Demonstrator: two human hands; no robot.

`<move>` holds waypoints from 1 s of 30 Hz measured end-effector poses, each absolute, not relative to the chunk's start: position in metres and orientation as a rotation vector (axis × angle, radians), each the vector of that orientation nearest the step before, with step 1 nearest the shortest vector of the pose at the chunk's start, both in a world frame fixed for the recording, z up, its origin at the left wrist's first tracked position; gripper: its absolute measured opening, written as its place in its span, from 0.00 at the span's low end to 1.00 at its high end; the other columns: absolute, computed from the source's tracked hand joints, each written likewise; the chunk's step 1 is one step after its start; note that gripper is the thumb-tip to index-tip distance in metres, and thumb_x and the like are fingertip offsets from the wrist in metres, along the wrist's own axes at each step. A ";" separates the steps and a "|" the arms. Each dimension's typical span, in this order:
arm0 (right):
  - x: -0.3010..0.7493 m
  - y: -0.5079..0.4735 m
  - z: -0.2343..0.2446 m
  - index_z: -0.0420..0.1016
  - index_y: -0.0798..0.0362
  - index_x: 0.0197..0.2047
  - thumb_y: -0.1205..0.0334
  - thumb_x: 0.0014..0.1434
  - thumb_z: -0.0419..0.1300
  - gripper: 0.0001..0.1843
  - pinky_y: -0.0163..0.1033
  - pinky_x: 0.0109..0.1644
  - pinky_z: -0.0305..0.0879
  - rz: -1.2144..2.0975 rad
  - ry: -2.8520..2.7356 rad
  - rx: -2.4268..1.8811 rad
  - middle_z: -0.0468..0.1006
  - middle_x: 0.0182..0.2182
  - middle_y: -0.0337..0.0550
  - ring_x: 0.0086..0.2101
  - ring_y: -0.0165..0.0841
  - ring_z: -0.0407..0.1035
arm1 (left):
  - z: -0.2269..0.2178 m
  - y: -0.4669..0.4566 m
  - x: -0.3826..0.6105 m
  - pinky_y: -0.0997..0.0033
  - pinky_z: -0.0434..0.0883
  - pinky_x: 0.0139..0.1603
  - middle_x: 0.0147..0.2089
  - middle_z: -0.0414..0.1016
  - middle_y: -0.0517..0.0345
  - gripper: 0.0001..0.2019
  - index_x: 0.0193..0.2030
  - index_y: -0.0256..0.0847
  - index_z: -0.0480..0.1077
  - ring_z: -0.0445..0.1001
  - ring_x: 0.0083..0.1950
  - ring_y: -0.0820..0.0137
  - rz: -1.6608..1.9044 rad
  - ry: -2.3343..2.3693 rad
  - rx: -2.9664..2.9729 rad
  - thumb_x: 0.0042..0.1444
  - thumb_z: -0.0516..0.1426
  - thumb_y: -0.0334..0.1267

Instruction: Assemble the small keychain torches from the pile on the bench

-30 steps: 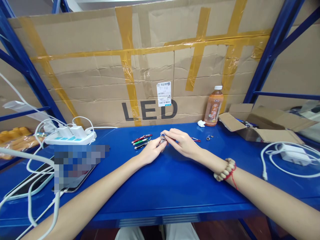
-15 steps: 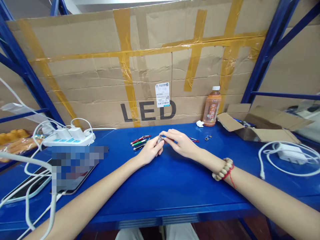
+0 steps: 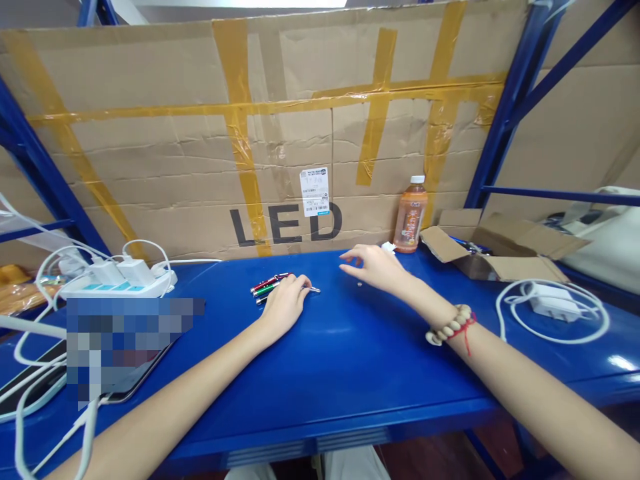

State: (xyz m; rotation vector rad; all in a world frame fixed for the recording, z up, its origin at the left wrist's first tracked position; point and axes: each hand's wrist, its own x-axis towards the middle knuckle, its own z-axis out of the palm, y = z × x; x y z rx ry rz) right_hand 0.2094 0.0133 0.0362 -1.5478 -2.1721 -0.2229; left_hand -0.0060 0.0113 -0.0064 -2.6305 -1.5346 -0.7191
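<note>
My left hand (image 3: 286, 301) rests low on the blue table, its fingers closed round a slim silver pen-like piece (image 3: 313, 289) whose end sticks out past the fingertips. Partly covered by that hand, red (image 3: 270, 282), green (image 3: 265, 289) and black (image 3: 261, 300) metal pen-like sticks lie side by side. My right hand (image 3: 376, 268), a beaded bracelet on its wrist, hovers to the right with thumb and fingers apart and nothing visible between them. A tiny round metal part (image 3: 359, 285) lies on the table just below its fingertips.
An orange drink bottle (image 3: 411, 217) and a white crumpled tissue (image 3: 388, 247) stand at the back. To the right are an open carton (image 3: 525, 268) and a white charger with cable (image 3: 553, 301). A power strip (image 3: 107, 288), cables and a tablet (image 3: 133, 387) occupy the left.
My hands have separated: the left moved left and down to the pen-like sticks, the right moved right and opened. A tiny metal part now shows on the table between them. The view shifted slightly.
</note>
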 end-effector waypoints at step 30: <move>0.254 0.046 0.018 0.79 0.55 0.38 0.64 0.42 0.62 0.16 0.32 0.34 0.65 -0.047 -2.307 -1.807 0.79 0.33 0.42 0.33 0.33 0.72 | -0.004 0.005 -0.001 0.59 0.60 0.46 0.40 0.68 0.54 0.08 0.37 0.41 0.66 0.63 0.45 0.61 -0.869 -1.532 -2.542 0.54 0.48 0.31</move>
